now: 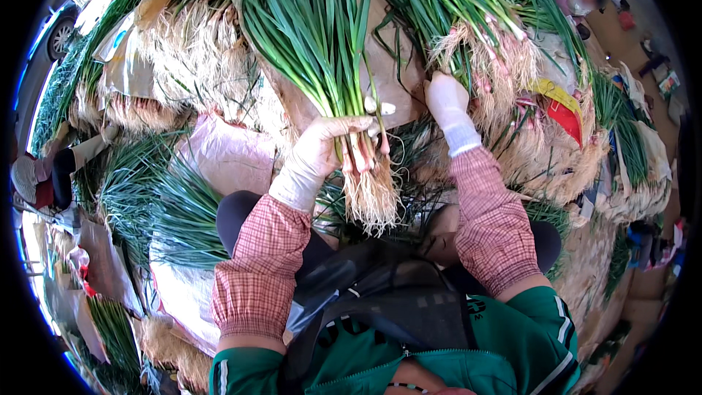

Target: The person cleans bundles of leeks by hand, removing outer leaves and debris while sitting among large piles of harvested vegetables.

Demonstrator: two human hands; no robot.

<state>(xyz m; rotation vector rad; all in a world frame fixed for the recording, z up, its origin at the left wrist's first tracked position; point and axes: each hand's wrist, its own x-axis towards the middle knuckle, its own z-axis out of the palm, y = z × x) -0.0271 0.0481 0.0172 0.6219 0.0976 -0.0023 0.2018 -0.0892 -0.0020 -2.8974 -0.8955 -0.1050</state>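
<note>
My left hand (322,148), in a pale glove, is closed round the lower stalks of a bunch of green garlic (314,36). Its long green leaves point away from me, and its pinkish-white bulbs and stringy roots (371,197) hang toward my lap. To the right, my gloved right hand (446,99) is closed, with its fingertips near the edge of another pile of green garlic (490,51). What those fingers hold, if anything, is hidden. Under the held bunch lies a tan sack (398,66).
More rooty heaps of green garlic (197,51) stand at the far left, with leafy piles (183,205) nearer. A pink sack (227,150) lies beside them. A red and yellow packet (563,113) rests on the right pile. Another person (44,175) sits at the left edge.
</note>
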